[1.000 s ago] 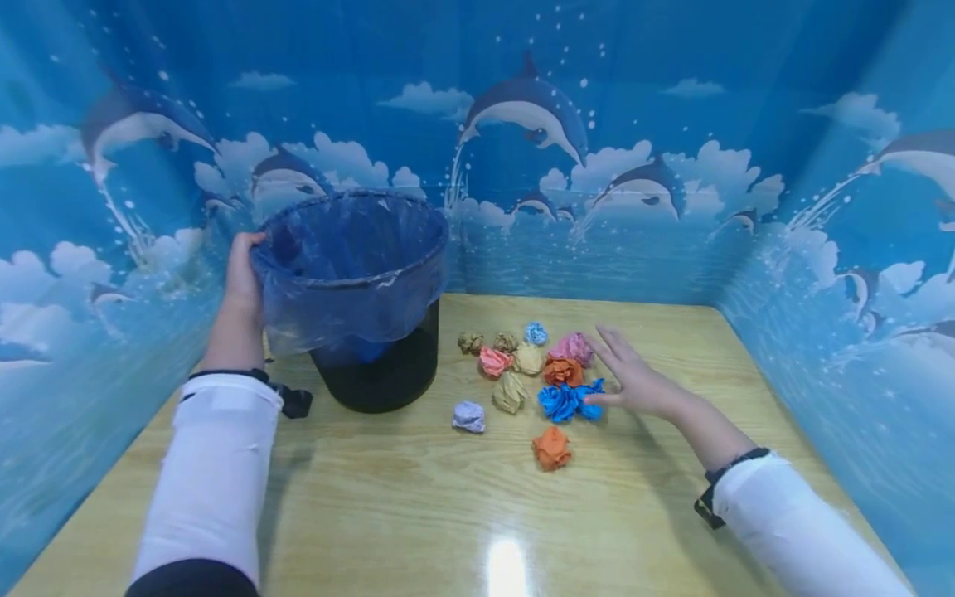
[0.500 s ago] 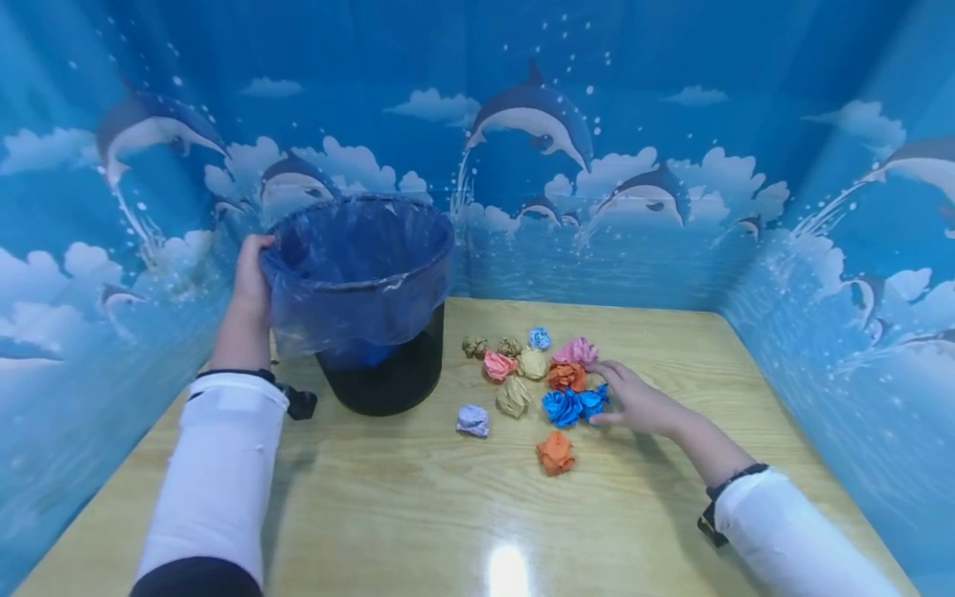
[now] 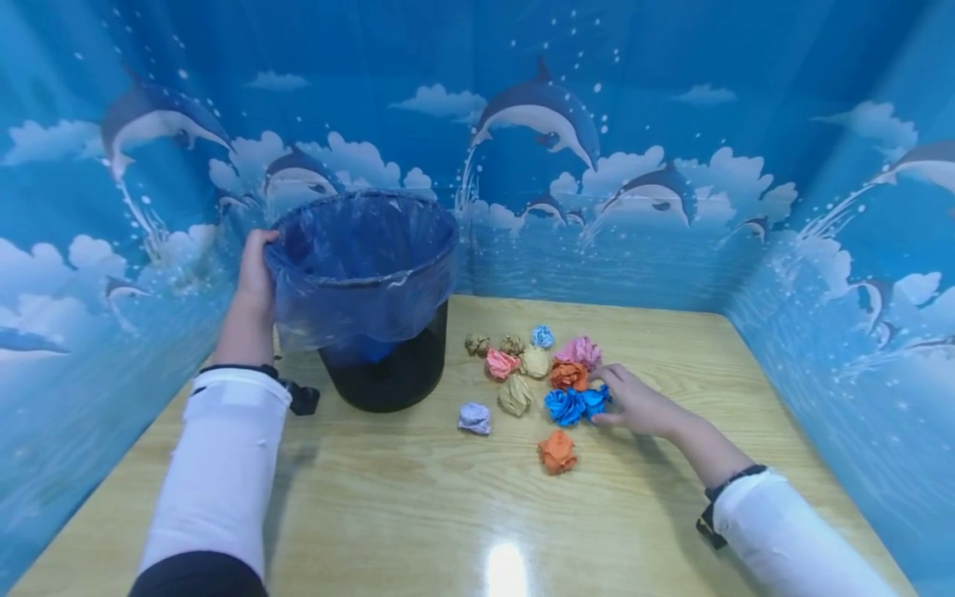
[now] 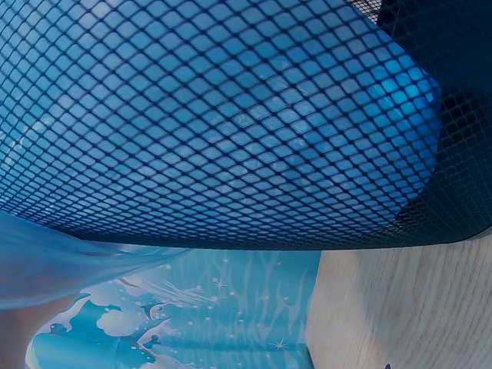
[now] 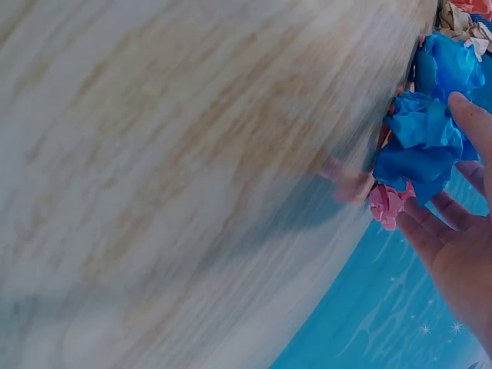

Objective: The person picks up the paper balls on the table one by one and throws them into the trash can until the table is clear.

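A black mesh trash bin (image 3: 388,377) lined with a translucent blue bag (image 3: 358,311) stands on the left side of the table. My left hand (image 3: 257,269) grips its rim at the left, thumb over the edge; the other fingers are mostly hidden. In the left wrist view the bin's mesh wall (image 4: 231,138) fills most of the picture. My right hand (image 3: 634,402) reaches around a crumpled blue paper ball (image 5: 423,142), thumb at one side and fingers fairly straight at the other. A second blue paper ball (image 3: 564,407) lies against it. Orange-brown (image 3: 569,376) and pink (image 3: 580,351) paper balls lie just behind.
Several more paper balls lie between the bin and my right hand: tan (image 3: 516,395), coral (image 3: 502,364), light blue (image 3: 542,336), and lavender (image 3: 474,418). A bright orange one (image 3: 557,452) sits nearest me. Dolphin-printed curtains (image 3: 597,249) border the wooden table (image 3: 388,514).
My right hand has come down onto the right blue paper ball, its fingers less spread than before. The left hand stays on the bin's rim. The view has shifted slightly.
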Demonstrator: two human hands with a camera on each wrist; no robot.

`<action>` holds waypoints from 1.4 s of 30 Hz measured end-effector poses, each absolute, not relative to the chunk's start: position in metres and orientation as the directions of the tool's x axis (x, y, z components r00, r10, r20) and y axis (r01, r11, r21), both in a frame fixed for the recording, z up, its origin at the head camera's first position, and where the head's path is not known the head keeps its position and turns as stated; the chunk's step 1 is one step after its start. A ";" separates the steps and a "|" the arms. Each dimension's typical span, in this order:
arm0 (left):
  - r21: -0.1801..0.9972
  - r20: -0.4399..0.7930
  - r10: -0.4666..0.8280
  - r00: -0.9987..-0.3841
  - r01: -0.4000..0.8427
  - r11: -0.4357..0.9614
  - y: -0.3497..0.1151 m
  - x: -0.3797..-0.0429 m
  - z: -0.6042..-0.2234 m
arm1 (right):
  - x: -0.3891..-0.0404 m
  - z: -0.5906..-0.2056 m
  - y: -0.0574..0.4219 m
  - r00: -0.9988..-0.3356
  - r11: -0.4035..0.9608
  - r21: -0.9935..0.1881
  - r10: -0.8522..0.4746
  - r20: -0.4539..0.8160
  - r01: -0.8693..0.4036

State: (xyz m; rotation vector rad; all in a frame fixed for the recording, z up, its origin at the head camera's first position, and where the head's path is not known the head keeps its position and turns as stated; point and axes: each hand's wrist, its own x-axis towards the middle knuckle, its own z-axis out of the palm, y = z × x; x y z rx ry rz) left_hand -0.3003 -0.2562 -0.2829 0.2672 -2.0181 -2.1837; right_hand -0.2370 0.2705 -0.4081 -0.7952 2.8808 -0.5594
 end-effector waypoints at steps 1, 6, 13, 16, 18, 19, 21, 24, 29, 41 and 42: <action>0.996 -0.027 -0.237 -0.971 -0.007 -0.087 -0.257 -0.300 -0.283 | -0.237 -0.409 0.270 -0.857 0.795 -0.374 -0.515 -0.002 -0.477; 0.995 -0.022 -0.250 -0.968 0.003 -0.099 -0.261 -0.297 -0.285 | -0.239 -0.410 0.267 -0.852 0.793 -0.381 -0.523 -0.028 -0.475; 0.997 -0.016 -0.237 -0.971 0.001 -0.073 -0.257 -0.301 -0.284 | -0.236 -0.414 0.271 -0.852 0.789 -0.389 -0.524 -0.020 -0.476; 0.997 -0.027 -0.245 -0.969 -0.009 -0.076 -0.254 -0.304 -0.282 | -0.235 -0.416 0.273 -0.837 0.769 -0.389 -0.548 0.009 -0.507; 0.997 -0.033 -0.243 -0.970 -0.015 -0.073 -0.254 -0.304 -0.282 | -0.234 -0.417 0.274 -0.833 0.767 -0.384 -0.553 0.013 -0.515; 0.997 -0.031 -0.241 -0.970 -0.013 -0.075 -0.254 -0.304 -0.282 | -0.234 -0.417 0.275 -0.835 0.769 -0.384 -0.550 0.010 -0.511; 0.997 -0.032 -0.239 -0.971 -0.014 -0.078 -0.254 -0.304 -0.282 | -0.234 -0.417 0.275 -0.844 0.780 -0.383 -0.537 -0.001 -0.496; 0.996 -0.037 -0.236 -0.971 -0.018 -0.084 -0.254 -0.303 -0.282 | -0.234 -0.416 0.276 -0.850 0.793 -0.377 -0.526 -0.023 -0.479; 0.995 -0.042 -0.249 -0.967 -0.018 -0.100 -0.257 -0.300 -0.285 | -0.236 -0.414 0.275 -0.848 0.798 -0.364 -0.528 -0.040 -0.480; 0.996 -0.029 -0.237 -0.971 -0.008 -0.086 -0.257 -0.301 -0.285 | -0.235 -0.415 0.274 -0.835 0.787 -0.357 -0.550 -0.035 -0.503; 0.996 -0.026 -0.236 -0.971 -0.006 -0.084 -0.257 -0.301 -0.285 | -0.235 -0.415 0.273 -0.833 0.786 -0.352 -0.553 -0.033 -0.508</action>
